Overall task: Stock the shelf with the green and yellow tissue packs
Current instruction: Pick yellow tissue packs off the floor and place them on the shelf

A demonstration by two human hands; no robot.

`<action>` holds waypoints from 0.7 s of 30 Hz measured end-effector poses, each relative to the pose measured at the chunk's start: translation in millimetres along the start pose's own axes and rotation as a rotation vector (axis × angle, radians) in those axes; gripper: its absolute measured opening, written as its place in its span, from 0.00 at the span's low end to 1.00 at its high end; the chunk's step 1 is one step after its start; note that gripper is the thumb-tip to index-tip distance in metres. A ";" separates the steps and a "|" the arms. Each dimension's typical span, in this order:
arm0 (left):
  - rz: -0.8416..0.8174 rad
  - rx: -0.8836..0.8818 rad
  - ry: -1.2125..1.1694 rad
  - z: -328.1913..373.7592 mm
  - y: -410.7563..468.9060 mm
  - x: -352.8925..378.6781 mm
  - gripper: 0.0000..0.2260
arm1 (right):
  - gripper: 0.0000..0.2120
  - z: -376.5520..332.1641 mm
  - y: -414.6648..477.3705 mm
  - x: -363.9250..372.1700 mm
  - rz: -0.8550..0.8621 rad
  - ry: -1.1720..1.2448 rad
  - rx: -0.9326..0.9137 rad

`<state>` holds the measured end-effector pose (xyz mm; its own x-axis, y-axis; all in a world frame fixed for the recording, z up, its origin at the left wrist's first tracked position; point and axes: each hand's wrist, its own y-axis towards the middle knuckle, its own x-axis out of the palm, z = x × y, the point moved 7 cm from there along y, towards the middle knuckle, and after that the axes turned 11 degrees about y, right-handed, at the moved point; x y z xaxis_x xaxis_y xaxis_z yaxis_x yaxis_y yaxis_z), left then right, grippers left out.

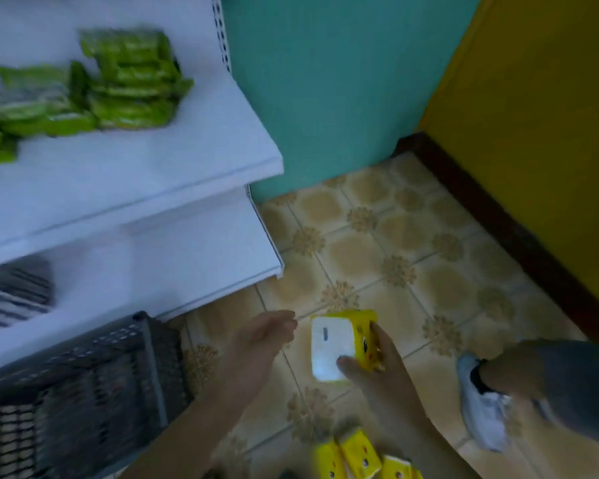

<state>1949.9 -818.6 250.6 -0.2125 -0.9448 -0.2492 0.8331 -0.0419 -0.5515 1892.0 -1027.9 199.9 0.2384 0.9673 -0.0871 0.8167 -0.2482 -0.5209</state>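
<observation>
Grips yellow tissue pack [332, 344] in right hand [384, 371], left hand [263, 340] loosely curled, empty; probably calls for lifting onto shelf [153, 160] right edge beside green packs [132, 81].

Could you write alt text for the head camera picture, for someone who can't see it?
A person's right hand holds a yellow tissue pack above a tiled floor, the left hand empty beside it. Green tissue packs lie on a white shelf at upper left; more yellow packs lie at the bottom edge.
</observation>
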 end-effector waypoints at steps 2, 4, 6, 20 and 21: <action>0.017 0.075 -0.039 51.2 -30.5 -30.7 0.04 | 0.36 -68.9 -27.6 6.2 -0.046 0.074 -0.067; 0.035 0.161 -0.084 96.6 -57.4 -61.2 0.05 | 0.31 -135.4 -58.5 10.2 -0.055 0.125 -0.152; 0.063 0.255 -0.132 144.1 -82.0 -93.4 0.07 | 0.28 -196.1 -86.5 20.4 -0.078 0.128 -0.260; 0.134 0.818 -0.119 362.7 -216.4 -333.5 0.10 | 0.28 -514.8 -242.8 161.9 -0.208 0.155 -0.857; 0.144 0.850 -0.108 371.4 -220.3 -348.7 0.10 | 0.29 -527.5 -247.4 173.5 -0.211 0.158 -0.880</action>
<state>2030.1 -600.6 754.7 -0.0618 -0.9835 -0.1703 0.9562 -0.1072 0.2723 2008.6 -826.7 761.6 0.0549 0.9947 0.0870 0.9414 -0.0806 0.3274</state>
